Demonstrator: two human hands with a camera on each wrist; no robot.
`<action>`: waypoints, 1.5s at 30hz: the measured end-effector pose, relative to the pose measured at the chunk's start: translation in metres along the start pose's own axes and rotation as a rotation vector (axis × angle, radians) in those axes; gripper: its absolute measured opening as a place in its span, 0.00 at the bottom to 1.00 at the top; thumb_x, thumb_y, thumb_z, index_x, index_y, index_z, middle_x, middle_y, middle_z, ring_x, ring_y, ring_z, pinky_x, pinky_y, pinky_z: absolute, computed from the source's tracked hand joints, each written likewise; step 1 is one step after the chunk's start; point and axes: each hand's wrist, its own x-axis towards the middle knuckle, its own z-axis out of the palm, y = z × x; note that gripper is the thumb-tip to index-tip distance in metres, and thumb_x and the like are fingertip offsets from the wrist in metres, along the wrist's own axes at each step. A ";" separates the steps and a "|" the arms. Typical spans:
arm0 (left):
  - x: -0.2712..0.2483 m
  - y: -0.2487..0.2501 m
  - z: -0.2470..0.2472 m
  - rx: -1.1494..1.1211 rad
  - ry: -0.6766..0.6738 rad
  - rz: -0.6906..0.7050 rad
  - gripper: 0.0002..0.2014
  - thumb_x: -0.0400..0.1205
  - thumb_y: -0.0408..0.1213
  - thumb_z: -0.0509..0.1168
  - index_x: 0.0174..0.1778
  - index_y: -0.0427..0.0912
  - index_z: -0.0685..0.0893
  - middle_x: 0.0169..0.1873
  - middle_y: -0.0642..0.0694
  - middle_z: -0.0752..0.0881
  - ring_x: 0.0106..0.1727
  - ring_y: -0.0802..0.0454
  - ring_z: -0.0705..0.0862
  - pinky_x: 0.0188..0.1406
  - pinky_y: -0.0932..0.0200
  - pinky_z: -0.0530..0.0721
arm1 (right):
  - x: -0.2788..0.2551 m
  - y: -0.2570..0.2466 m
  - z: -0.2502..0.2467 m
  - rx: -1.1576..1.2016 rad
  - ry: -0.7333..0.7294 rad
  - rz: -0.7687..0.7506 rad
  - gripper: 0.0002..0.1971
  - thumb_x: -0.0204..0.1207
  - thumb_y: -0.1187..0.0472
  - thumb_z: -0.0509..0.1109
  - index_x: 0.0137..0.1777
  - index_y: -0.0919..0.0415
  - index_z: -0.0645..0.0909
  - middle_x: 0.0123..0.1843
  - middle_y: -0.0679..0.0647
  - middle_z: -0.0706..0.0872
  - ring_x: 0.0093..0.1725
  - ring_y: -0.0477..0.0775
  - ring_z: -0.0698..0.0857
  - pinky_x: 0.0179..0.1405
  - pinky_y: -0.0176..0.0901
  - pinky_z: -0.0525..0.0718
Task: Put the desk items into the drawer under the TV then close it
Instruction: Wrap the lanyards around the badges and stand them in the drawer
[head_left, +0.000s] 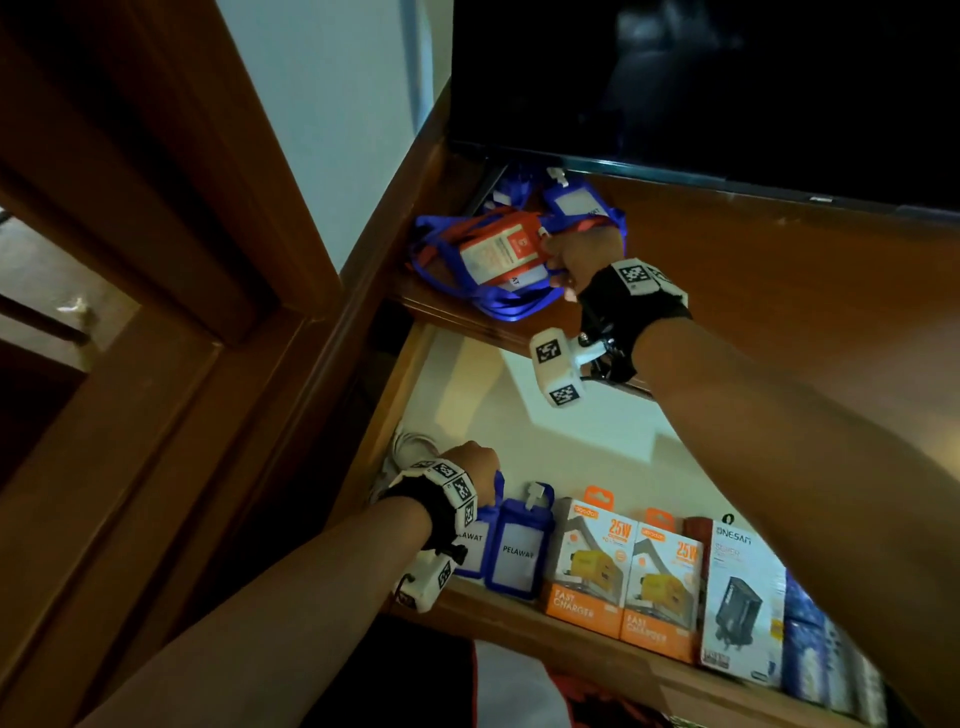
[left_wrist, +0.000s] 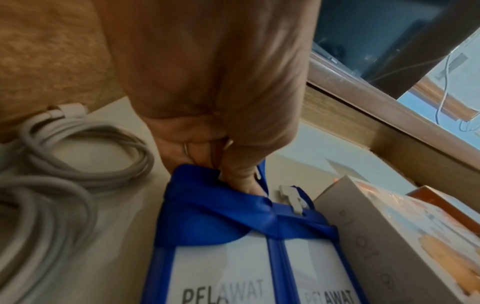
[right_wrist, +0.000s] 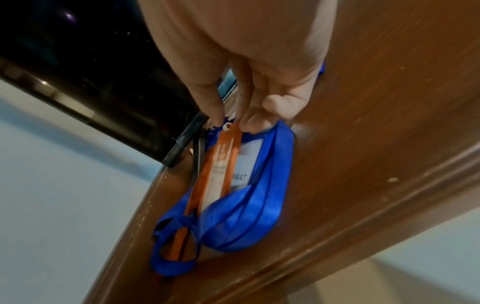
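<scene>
The drawer (head_left: 519, 618) under the TV (head_left: 727, 78) stands pulled out. In its front left corner my left hand (head_left: 475, 465) (left_wrist: 233, 170) pinches the blue strap of a blue PELAWAT badge holder (head_left: 470, 551) (left_wrist: 223, 267), which lies beside a second one (head_left: 519, 551) (left_wrist: 322, 273). On the desk top (head_left: 779, 291) my right hand (head_left: 563, 260) (right_wrist: 233, 121) pinches the top of an orange badge holder (head_left: 501, 252) (right_wrist: 221, 170) amid tangled blue lanyards (head_left: 514, 306) (right_wrist: 246, 216). Another blue badge holder (head_left: 574, 202) lies behind it, below the TV edge.
Two orange 25W charger boxes (head_left: 587, 566) (head_left: 662, 587), a white power-bank box (head_left: 743, 597) and blue packs (head_left: 810, 644) line the drawer's front. A coiled white cable (left_wrist: 64, 164) (head_left: 410, 447) lies at its left. A wooden door frame (head_left: 156, 312) stands to the left.
</scene>
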 end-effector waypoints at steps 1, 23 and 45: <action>0.000 0.000 0.002 0.012 0.004 -0.016 0.05 0.75 0.38 0.71 0.40 0.40 0.85 0.45 0.38 0.87 0.51 0.38 0.86 0.43 0.52 0.82 | 0.007 0.002 0.002 -0.016 -0.002 0.009 0.15 0.70 0.60 0.76 0.31 0.63 0.72 0.31 0.58 0.82 0.18 0.52 0.79 0.16 0.34 0.74; -0.062 0.012 -0.071 -0.749 0.693 -0.049 0.11 0.77 0.36 0.67 0.55 0.44 0.83 0.47 0.51 0.84 0.50 0.53 0.82 0.50 0.60 0.78 | -0.049 0.014 -0.041 0.610 0.004 -0.204 0.11 0.77 0.71 0.61 0.58 0.67 0.75 0.49 0.66 0.89 0.38 0.63 0.90 0.27 0.45 0.83; -0.072 0.202 -0.072 -0.846 0.356 0.377 0.10 0.80 0.45 0.69 0.51 0.44 0.86 0.43 0.46 0.90 0.46 0.50 0.89 0.49 0.54 0.88 | -0.181 0.183 -0.191 0.444 0.001 -0.240 0.05 0.74 0.71 0.70 0.38 0.65 0.81 0.33 0.59 0.85 0.29 0.54 0.80 0.24 0.40 0.73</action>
